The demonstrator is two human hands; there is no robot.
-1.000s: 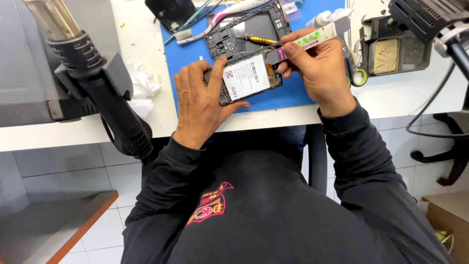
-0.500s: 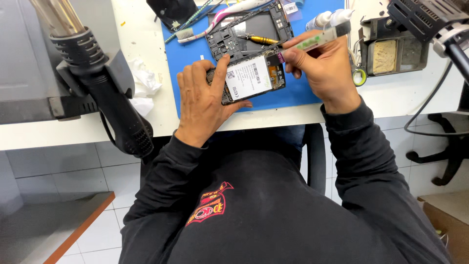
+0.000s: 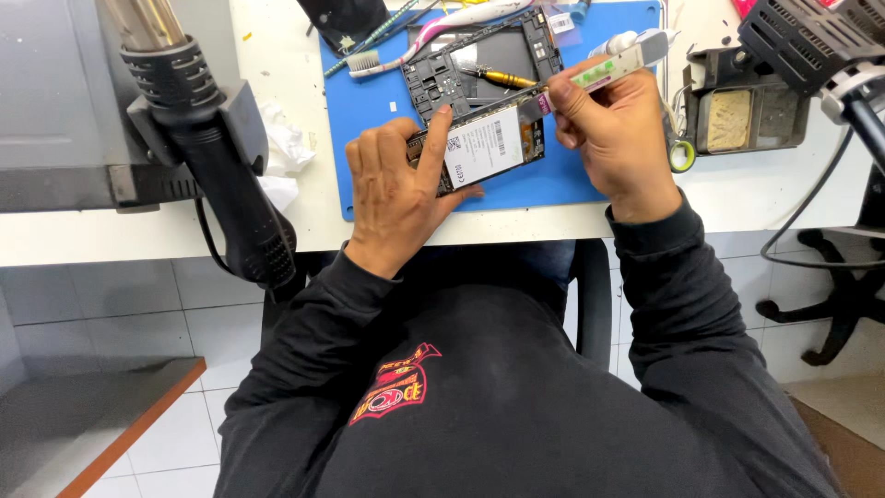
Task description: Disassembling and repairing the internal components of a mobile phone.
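Step in hand, as a judgement: applying something from a tube to the top edge of an opened phone during repair work. The next move calls for a steady tip along that edge while the phone is kept from sliding.

Largest first. The white bench (image 3: 184,235) runs under both forearms. The hot-air gun (image 3: 217,175) hangs in its holder well to the left of the left hand. The blue mat (image 3: 590,180) lies under both hands. A black phone frame (image 3: 484,69) sits just beyond the hands, with a yellow-handled screwdriver (image 3: 493,77) on it. A soldering stand with a sponge (image 3: 737,115) is just right of the right hand.

The left hand (image 3: 401,198) lies flat with fingers spread, index finger pressing on the phone (image 3: 484,148), thumb at its lower edge; it pins the phone to the mat. The phone is between the 2 hands, battery side up.

The right hand (image 3: 613,138) is curled, pinching a white tube with green marks (image 3: 599,69); the tip meets the phone's upper right corner. A toothbrush (image 3: 415,51) lies beyond the left hand.
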